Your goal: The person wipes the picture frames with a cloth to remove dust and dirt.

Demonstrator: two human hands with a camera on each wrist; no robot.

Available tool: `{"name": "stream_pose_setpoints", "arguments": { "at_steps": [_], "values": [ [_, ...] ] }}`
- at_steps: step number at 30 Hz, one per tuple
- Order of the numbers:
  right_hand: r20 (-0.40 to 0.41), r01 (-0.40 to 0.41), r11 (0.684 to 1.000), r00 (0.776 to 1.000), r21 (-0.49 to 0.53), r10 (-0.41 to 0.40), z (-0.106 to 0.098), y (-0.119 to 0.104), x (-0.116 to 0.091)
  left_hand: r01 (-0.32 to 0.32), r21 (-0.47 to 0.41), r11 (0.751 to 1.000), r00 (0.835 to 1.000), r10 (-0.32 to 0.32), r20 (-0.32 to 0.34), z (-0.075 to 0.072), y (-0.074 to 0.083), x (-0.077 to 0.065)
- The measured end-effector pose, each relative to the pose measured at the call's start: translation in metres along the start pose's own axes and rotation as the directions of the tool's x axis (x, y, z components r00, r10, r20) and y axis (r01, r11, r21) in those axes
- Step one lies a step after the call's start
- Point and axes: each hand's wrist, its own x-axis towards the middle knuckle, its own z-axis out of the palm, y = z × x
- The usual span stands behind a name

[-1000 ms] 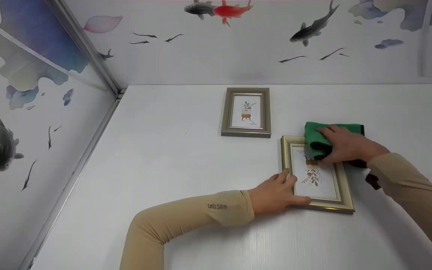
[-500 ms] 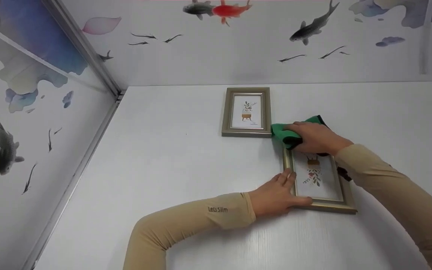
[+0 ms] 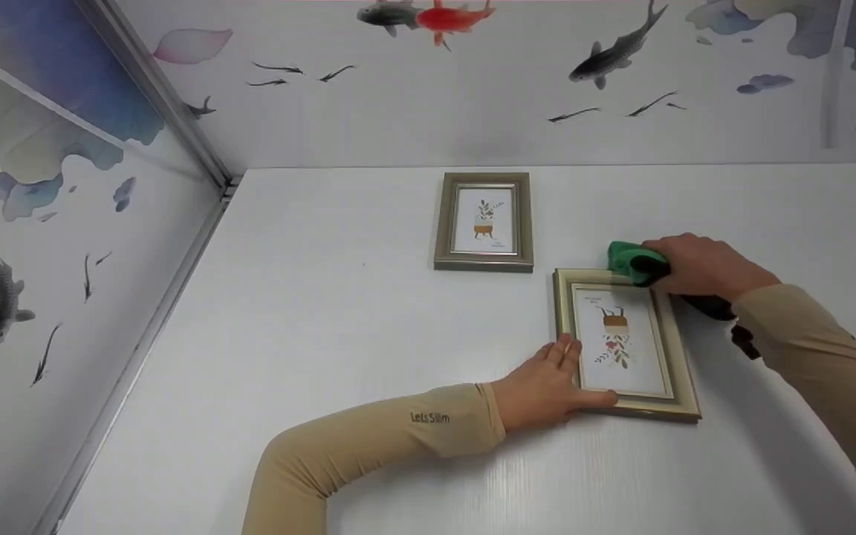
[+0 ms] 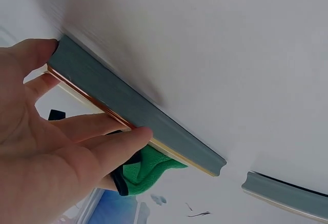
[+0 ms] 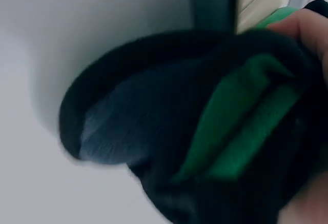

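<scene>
On the white tabletop lies a gold picture frame (image 3: 640, 353) with a plant print, upside down in the head view. My left hand (image 3: 542, 390) holds its near left corner, fingers along the left side and thumb by the near edge. In the left wrist view the fingers reach over the frame's side (image 4: 113, 93). My right hand (image 3: 714, 265) grips a folded green cloth (image 3: 630, 260) with black edging at the frame's far right corner. The right wrist view shows the bunched cloth (image 5: 138, 111) large and blurred, with part of the frame's dark side behind it.
A second, brownish picture frame (image 3: 484, 260) lies further back and left, with its plant print upright. White walls (image 3: 472, 111) printed with fish and leaves stand behind and to the left of the tabletop (image 3: 324, 297).
My right hand swept the cloth left along the frame's far edge, then back right to the far right corner, uncovering the print. The left hand has kept its place.
</scene>
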Motion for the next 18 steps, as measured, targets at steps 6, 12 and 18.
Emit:
{"name": "stream_pose_setpoints", "arguments": {
  "at_steps": [6,12,18],
  "values": [
    [0.016,0.011,0.999,1.000,-0.044,-0.010,0.006,-0.031,0.026,-0.021,-0.010,1.000,1.000,0.021,-0.022,0.001,-0.002,0.000],
    [-0.061,0.123,0.991,0.990,-0.054,-0.127,0.018,-0.061,0.043,-0.031,-0.046,0.998,0.999,0.030,-0.016,0.001,-0.003,0.000],
    [-0.143,0.245,0.960,0.954,-0.138,-0.264,0.028,-0.066,0.033,-0.021,-0.031,0.999,1.000,0.021,0.003,0.000,-0.002,0.000]
  ]
}}
